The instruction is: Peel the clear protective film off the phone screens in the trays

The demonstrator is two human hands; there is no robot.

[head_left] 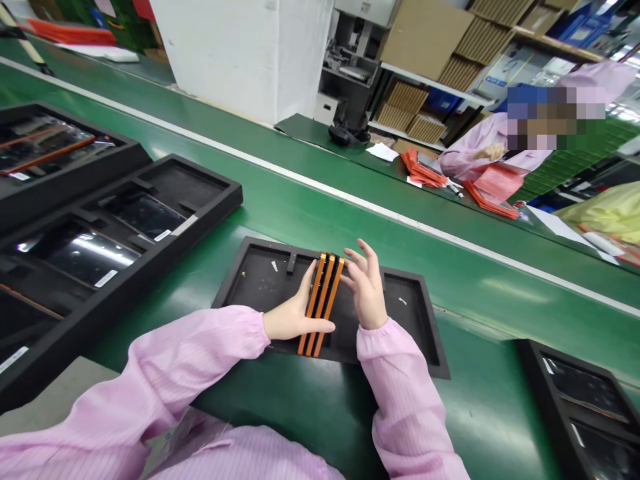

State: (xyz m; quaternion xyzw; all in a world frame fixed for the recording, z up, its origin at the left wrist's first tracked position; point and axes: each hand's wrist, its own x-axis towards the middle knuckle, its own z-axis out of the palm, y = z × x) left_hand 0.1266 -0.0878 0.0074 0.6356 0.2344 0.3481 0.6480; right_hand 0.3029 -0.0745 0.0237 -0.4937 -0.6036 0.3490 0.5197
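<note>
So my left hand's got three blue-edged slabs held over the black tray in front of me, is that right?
Not quite: the edges are orange, not blue. The head view shows your left hand holding three orange-edged slabs over the black tray.

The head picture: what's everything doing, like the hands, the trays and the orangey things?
Left hand: closed around the orange-edged panels
Right hand: open, fingers spread, beside the panels; touching or not, can't tell
Orange-edged panels: three, held on edge side by side
Middle tray: flat, white scraps inside
Left tray: holding dark, shiny panels
Right tray: holding dark panels
</note>
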